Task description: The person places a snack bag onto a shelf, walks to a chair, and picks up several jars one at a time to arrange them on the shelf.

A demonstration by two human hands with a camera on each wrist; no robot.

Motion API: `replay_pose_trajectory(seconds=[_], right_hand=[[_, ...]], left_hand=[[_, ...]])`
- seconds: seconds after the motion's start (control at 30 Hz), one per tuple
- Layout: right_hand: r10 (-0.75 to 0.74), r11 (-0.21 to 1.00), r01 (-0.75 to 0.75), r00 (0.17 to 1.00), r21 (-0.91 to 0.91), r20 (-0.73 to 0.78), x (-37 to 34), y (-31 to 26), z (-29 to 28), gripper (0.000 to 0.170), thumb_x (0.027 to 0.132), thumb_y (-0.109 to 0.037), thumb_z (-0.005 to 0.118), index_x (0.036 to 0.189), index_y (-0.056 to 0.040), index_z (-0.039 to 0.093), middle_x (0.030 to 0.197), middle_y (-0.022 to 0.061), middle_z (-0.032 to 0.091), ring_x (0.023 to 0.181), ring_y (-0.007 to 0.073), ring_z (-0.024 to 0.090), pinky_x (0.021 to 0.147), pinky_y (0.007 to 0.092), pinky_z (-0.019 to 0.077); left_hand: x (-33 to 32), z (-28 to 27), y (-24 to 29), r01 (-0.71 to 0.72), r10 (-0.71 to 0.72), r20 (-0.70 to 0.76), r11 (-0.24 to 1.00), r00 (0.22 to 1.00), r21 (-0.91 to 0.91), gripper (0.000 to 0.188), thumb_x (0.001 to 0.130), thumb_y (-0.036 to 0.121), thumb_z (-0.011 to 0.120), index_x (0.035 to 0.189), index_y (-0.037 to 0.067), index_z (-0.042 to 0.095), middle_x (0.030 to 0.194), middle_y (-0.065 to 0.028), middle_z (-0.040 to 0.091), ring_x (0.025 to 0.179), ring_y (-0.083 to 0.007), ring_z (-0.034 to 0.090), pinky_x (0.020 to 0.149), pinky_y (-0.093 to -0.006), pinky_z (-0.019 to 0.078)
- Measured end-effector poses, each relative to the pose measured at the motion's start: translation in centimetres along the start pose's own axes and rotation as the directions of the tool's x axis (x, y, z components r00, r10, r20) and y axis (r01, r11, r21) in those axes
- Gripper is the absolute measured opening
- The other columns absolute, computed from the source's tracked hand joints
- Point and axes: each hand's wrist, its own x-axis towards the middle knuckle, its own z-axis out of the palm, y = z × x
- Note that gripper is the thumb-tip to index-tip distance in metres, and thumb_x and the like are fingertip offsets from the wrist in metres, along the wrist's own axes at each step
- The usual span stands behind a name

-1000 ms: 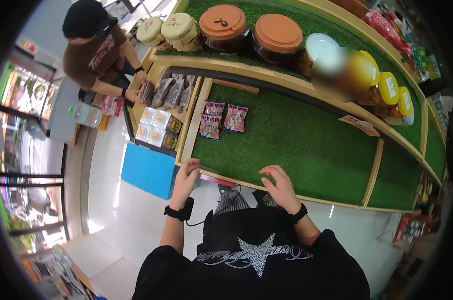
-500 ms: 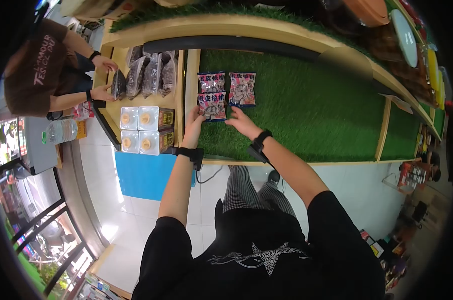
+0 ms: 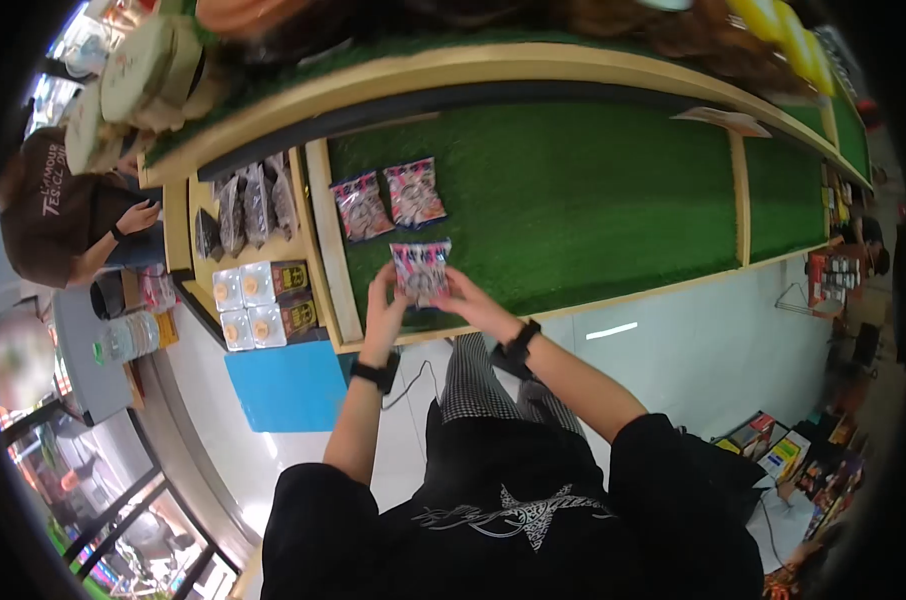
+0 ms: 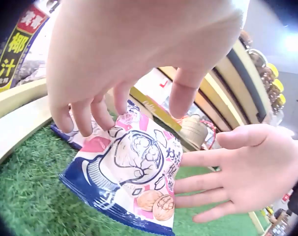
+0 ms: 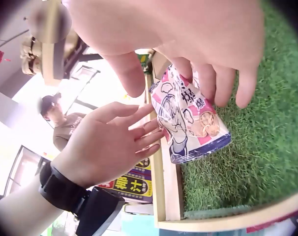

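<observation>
A pink, white and blue snack packet (image 3: 421, 272) with a walnut picture is held between both hands over the green turf of the shelf. My left hand (image 3: 381, 312) has its fingertips along the packet's left side; in the right wrist view those fingers look straight. From the other side, the extended fingers of my right hand (image 3: 481, 306) touch the packet's edge. The left wrist view shows the packet (image 4: 134, 172) tilted, its blue lower edge close over the turf. Two similar packets (image 3: 362, 206) (image 3: 415, 192) lie side by side just beyond it.
A wooden rim (image 3: 593, 298) borders the turf shelf. Left of a divider (image 3: 333, 250) stand white-topped cartons (image 3: 256, 318) and dark bagged goods (image 3: 258, 210). An upper shelf (image 3: 473, 68) with jars overhangs the back. Another person (image 3: 68, 205) stands at the far left.
Both hands came from the front edge to the nearest packet. That packet has shifted toward me, apart from the other two. The other person's hands have left the dark bags.
</observation>
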Motion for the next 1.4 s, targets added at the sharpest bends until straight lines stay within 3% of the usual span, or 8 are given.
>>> replay_pose_trajectory(seconds=[0.13, 0.3, 0.4, 0.47, 0.8, 1.03, 1.17, 1.4], right_hand=[[-0.063, 0.997, 0.063, 0.998, -0.033, 0.012, -11.5, -3.6, -3.9, 0.061, 0.086, -0.008, 0.060, 0.138, 0.0004, 0.029, 0.121, 0.0091, 0.050, 0.109, 0.0164, 0.048, 0.090, 0.0306, 0.0446], [-0.088, 0.995, 0.094, 0.983, 0.035, -0.162, -25.7, -5.8, -8.8, 0.065, 0.086, -0.008, 0.060, 0.141, 0.0001, 0.026, 0.126, 0.0104, 0.049, 0.111, 0.0169, 0.049, 0.093, 0.0302, 0.0421], [-0.237, 0.969, 0.196, 0.910, -0.151, -0.340, -33.0, -6.4, -10.9, 0.064, 0.086, -0.007, 0.059, 0.141, -0.0008, 0.026, 0.129, 0.0120, 0.048, 0.113, 0.0166, 0.049, 0.095, 0.0290, 0.0401], [-0.387, 0.922, 0.306, 0.773, -0.239, -0.502, -37.2, -6.4, -12.2, 0.060, 0.087, -0.007, 0.058, 0.140, -0.0013, 0.029, 0.128, 0.0127, 0.048, 0.114, 0.0163, 0.049, 0.095, 0.0279, 0.0394], [-0.371, 0.836, 0.528, 0.348, -0.146, -0.861, -57.2, -5.4, -15.7, 0.054, 0.089, -0.005, 0.056, 0.136, 0.0014, 0.032, 0.125, 0.0120, 0.050, 0.114, 0.0160, 0.048, 0.095, 0.0276, 0.0392], [-0.324, 0.780, 0.581, 0.060, -0.231, -0.944, -62.1, -2.0, -14.6, 0.051, 0.089, -0.004, 0.054, 0.135, 0.0025, 0.032, 0.125, 0.0137, 0.050, 0.114, 0.0176, 0.049, 0.096, 0.0296, 0.0394], [-0.199, 0.746, 0.655, 0.050, -0.118, -0.979, -62.9, 0.2, -14.4, 0.050, 0.090, -0.004, 0.053, 0.134, 0.0036, 0.032, 0.125, 0.0145, 0.049, 0.115, 0.0180, 0.049, 0.097, 0.0298, 0.0392], [-0.235, 0.795, 0.568, -0.038, -0.214, -0.971, -64.9, -1.7, -18.7, 0.051, 0.089, -0.005, 0.054, 0.134, 0.0037, 0.032, 0.123, 0.0144, 0.051, 0.113, 0.0175, 0.051, 0.095, 0.0292, 0.0405]], left_hand=[[-7.2, 5.8, 7.6, 0.148, -0.067, 0.233, 0.926, 0.970, -0.349, 0.056, 0.082, 0.004, 0.059, 0.134, 0.003, 0.038, 0.123, -0.0100, 0.048, 0.112, -0.0204, 0.049, 0.095, -0.0332, 0.0409], [-12.7, 14.5, 12.5, 0.242, -0.073, 0.492, 0.926, 0.868, -0.289, 0.059, 0.082, -0.003, 0.054, 0.137, 0.005, 0.036, 0.113, -0.0072, 0.048, 0.105, -0.0173, 0.051, 0.090, -0.0298, 0.0442], [-15.2, 20.8, 14.4, 0.159, -0.008, 0.631, 0.970, 0.775, -0.184, 0.061, 0.081, -0.002, 0.053, 0.138, 0.003, 0.034, 0.114, -0.0069, 0.046, 0.110, -0.0173, 0.049, 0.095, -0.0303, 0.0423], [-16.8, 25.1, 16.3, 0.139, 0.058, 0.708, 0.966, 0.703, -0.217, 0.062, 0.081, -0.002, 0.053, 0.139, 0.004, 0.034, 0.116, -0.0069, 0.045, 0.110, -0.0175, 0.048, 0.096, -0.0306, 0.0415], [-27.5, 42.5, 23.9, 0.099, 0.201, 0.917, 0.964, 0.346, -0.248, 0.060, 0.081, -0.004, 0.056, 0.136, 0.003, 0.034, 0.121, -0.0102, 0.043, 0.111, -0.0201, 0.047, 0.097, -0.0346, 0.0409], [-31.3, 49.7, 22.9, -0.070, 0.177, 0.976, 0.983, 0.124, -0.169, 0.070, 0.080, -0.003, 0.062, 0.139, 0.003, 0.025, 0.118, -0.0113, 0.048, 0.108, -0.0190, 0.050, 0.093, -0.0333, 0.0397], [-32.1, 52.3, 22.7, -0.033, 0.069, 0.998, 0.997, 0.004, -0.068, 0.070, 0.081, 0.000, 0.064, 0.139, 0.003, 0.024, 0.110, -0.0098, 0.053, 0.101, -0.0174, 0.052, 0.090, -0.0320, 0.0401], [-31.2, 57.9, 23.7, 0.010, 0.028, 0.998, 1.000, -0.050, -0.028, 0.070, 0.081, 0.001, 0.065, 0.139, 0.002, 0.024, 0.108, -0.0103, 0.056, 0.099, -0.0171, 0.053, 0.091, -0.0327, 0.0398]])
